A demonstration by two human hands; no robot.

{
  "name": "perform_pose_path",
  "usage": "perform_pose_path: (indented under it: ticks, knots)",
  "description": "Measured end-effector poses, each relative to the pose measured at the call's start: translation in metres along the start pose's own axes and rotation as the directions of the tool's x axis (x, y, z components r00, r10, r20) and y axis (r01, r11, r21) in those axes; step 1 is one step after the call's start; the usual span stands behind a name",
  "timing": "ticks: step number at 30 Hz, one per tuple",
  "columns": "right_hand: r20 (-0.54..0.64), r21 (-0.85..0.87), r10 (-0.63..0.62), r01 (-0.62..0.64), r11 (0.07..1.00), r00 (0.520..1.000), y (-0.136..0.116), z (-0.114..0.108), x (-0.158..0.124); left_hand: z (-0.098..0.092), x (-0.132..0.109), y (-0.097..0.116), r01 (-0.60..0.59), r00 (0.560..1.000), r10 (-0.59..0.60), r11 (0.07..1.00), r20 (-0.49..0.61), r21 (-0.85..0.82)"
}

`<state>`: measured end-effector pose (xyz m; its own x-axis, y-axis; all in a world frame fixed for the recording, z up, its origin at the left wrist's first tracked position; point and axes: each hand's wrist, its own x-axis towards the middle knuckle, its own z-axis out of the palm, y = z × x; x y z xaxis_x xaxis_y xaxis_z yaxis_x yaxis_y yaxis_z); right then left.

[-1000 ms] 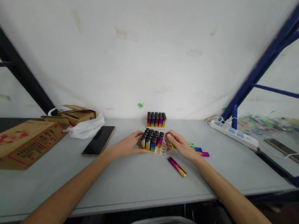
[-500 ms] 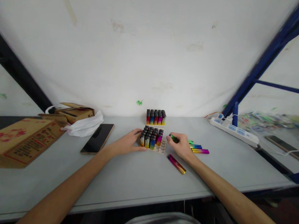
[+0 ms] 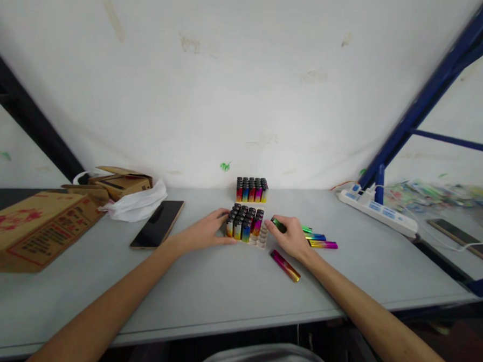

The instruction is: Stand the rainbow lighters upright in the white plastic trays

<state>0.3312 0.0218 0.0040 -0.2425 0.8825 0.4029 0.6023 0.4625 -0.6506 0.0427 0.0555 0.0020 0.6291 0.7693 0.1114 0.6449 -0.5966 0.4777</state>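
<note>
Upright lighters (image 3: 239, 222) with black tops and rainbow bodies stand packed in a pale tray (image 3: 261, 239) with round sockets. Bare sockets show along the tray's right side. My left hand (image 3: 206, 231) is wrapped around the left side of this group, thumb along the front and fingers behind. Just right of the tray, my right hand (image 3: 290, 235) is closed on a green lighter (image 3: 278, 224), its dark top pointing up and left. A pink-and-gold lighter (image 3: 285, 266) lies in front of that hand. Several more loose lighters (image 3: 322, 243) lie to its right, partly hidden.
Behind the tray, against the wall, stands another block of lighters (image 3: 252, 190). On the left are a phone (image 3: 157, 224), a white plastic bag (image 3: 137, 205) and cardboard boxes (image 3: 32, 227). A power strip (image 3: 379, 212) with cables and another phone (image 3: 467, 240) are on the right.
My right hand has moved slightly left with the green lighter, nearer the tray. The left hand and the tray have stayed in place.
</note>
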Motion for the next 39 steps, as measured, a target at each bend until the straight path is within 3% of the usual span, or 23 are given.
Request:
perform_pose_path:
  ticks: [18,22,28,33,39]
  knots:
    - [0.048,-0.095,-0.052,0.056,0.994,0.998,-0.001,0.001,-0.003,0.001,0.000,-0.002,-0.021,1.000,0.022,1.000,-0.012,0.009]
    - [0.047,-0.049,-0.058,0.060,0.997,0.997,-0.005,-0.005,0.001,0.000,0.000,-0.001,-0.013,1.000,0.014,1.000,-0.009,0.015]
    - [0.085,-0.056,-0.230,0.235,0.970,0.969,-0.011,-0.018,0.000,-0.001,0.000,0.002,-0.006,1.000,0.006,1.000,0.002,0.016]
    - [0.148,-0.099,-0.141,0.157,0.983,0.979,-0.008,-0.012,-0.004,-0.001,0.000,0.001,-0.017,1.000,0.017,0.999,-0.002,0.027]
    - [0.184,-0.166,-0.152,0.183,0.969,0.971,-0.008,-0.007,-0.003,0.000,0.000,0.000,0.000,1.000,0.000,1.000,-0.007,0.009]
